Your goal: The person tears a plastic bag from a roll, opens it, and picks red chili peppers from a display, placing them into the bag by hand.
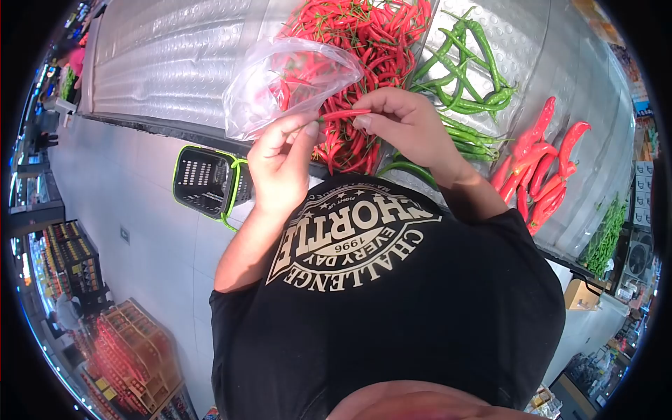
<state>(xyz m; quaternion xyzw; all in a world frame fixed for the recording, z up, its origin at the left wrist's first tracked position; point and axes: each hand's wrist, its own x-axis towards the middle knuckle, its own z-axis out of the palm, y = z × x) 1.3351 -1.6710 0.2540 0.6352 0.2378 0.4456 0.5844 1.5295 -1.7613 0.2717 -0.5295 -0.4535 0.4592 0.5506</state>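
One red chili (343,114) spans the gap between two hands, in front of the big heap. The right hand (402,122) has its thumb and forefinger pinched on one end; the left hand (282,164) has its fingers closed at the stem end, and whether they also grip the plastic bag (252,91) just behind them I cannot make out. That single bag shows red through its film, but glare and creases prevent a count of what is inside.

The heap of red chilies (395,42) on the tabletop (168,56) is too tangled to count; the upper edge cuts it off, and the bag and hands cover part. Green peppers (490,56) lie to its right in two groups, overlapping too much to number, the nearer partly hidden by the right forearm. Farther right, several large red peppers (542,175) overlap. One black basket (203,180) stands below the tabletop's edge, its right end partly behind the left forearm.
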